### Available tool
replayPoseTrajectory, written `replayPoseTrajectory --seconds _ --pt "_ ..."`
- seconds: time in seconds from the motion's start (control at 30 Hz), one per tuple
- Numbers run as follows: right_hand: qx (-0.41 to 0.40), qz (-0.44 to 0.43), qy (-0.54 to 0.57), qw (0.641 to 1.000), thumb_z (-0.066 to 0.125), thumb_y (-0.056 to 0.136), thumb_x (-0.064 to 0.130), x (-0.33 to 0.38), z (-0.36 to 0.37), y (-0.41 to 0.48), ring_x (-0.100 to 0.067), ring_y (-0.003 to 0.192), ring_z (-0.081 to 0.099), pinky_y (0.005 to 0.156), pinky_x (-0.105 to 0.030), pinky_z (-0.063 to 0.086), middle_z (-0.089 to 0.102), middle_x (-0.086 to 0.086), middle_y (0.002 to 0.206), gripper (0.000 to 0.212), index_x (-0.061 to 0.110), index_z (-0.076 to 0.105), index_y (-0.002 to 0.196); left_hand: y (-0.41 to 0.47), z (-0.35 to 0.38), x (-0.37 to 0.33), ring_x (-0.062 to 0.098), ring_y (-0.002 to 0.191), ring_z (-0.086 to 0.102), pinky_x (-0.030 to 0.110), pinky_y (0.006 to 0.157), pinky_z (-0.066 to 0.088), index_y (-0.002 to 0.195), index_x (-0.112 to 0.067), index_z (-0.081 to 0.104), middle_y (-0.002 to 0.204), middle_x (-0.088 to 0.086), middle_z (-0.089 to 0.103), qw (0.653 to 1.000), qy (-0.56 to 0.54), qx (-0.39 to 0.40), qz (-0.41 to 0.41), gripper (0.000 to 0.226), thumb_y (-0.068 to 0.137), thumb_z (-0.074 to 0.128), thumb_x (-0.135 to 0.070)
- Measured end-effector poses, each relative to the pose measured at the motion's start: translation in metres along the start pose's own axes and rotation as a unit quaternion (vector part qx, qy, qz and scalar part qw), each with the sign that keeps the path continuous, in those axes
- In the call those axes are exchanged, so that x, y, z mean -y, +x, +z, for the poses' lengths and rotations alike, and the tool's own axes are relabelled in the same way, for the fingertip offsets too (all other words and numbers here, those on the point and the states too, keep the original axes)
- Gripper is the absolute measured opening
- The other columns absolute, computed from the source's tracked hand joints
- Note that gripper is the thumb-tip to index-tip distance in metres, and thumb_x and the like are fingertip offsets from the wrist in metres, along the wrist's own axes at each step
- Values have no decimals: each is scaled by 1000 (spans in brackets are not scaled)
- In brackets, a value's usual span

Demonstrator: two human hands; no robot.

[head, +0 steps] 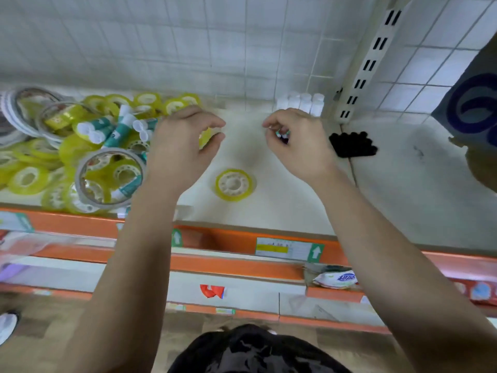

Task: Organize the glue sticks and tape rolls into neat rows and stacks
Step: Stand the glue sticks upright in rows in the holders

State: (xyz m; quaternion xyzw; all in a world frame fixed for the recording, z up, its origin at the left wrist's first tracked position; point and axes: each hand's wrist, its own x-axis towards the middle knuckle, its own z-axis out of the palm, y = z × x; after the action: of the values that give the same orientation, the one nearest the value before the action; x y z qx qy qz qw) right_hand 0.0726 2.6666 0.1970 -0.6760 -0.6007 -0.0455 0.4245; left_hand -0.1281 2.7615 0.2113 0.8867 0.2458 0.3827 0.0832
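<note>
**Sorting under way: a roll and a stick in hand, the heap barely touched**

At nine o'clock on the cream shelf lies the jumble. It is made of glossy yellow tape rolls with white spoked hubs and teal-and-white glue sticks lying across them every which way. A wide grey-rimmed ring sits on top at the near edge.

Just right of the heap the left hand hangs over the shelf. Its thumb and fingers are curled in a narrow C round a small yellow roll, which shows only as a sliver between them.

At six o'clock from the gap between the hands, a lone roll lies flat on the shelf, apart from everything else.

The right hand, at two o'clock from that roll, is closed tight. Its fingertips pinch a small teal-and-white stick, which is mostly hidden, so I cannot tell whether there is more than one.

At twelve o'clock from this hand a short row of white upright sticks stands against the tiled wall. A black knobbly cluster lies at three o'clock.

This looks like the carrying step, with pieces taken from the heap toward the open middle. The next move probably calls for standing the stick upright against the white row and laying the held roll squarely on the lone one. The slick rolls may slide off centre, and the round sticks may tip over or roll away.
</note>
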Motion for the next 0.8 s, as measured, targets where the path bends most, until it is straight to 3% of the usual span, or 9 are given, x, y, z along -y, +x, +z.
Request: replayPoseTrajectory --seconds 0.13,0.33,0.63,0.8 --pt "34 -29 31 999 60 82 14 31 30 -2 -16 71 58 70 -33 51 66 -4 80 14 10 71 89 -28 -30 16 30 89 66 48 75 53 99 -11 74 95 7 70 999 37 0 -12 20 88 62 -24" --pt "72 -45 55 995 59 82 17 67 55 -10 -19 72 60 70 -40 52 66 -4 80 15 10 71 87 -58 -56 28 33 89 65 48 77 52 100 -11 74 98 8 69 997 68 -9 -19 17 88 65 -18" --pt "161 -60 82 982 64 83 23 114 69 -50 -12 70 57 67 -34 47 63 4 74 13 13 72 79 -92 -76 38 33 96 62 53 80 48 102 -11 73 105 6 68 997 67 -27 -26 16 90 65 -18" --pt "202 -36 71 976 70 84 30 121 79 -59 -14 72 57 67 -38 48 62 0 76 17 13 73 82 -107 -80 42 34 107 61 54 83 49 101 -7 73 110 10 66 998 44 -34 -24 17 91 64 -15"
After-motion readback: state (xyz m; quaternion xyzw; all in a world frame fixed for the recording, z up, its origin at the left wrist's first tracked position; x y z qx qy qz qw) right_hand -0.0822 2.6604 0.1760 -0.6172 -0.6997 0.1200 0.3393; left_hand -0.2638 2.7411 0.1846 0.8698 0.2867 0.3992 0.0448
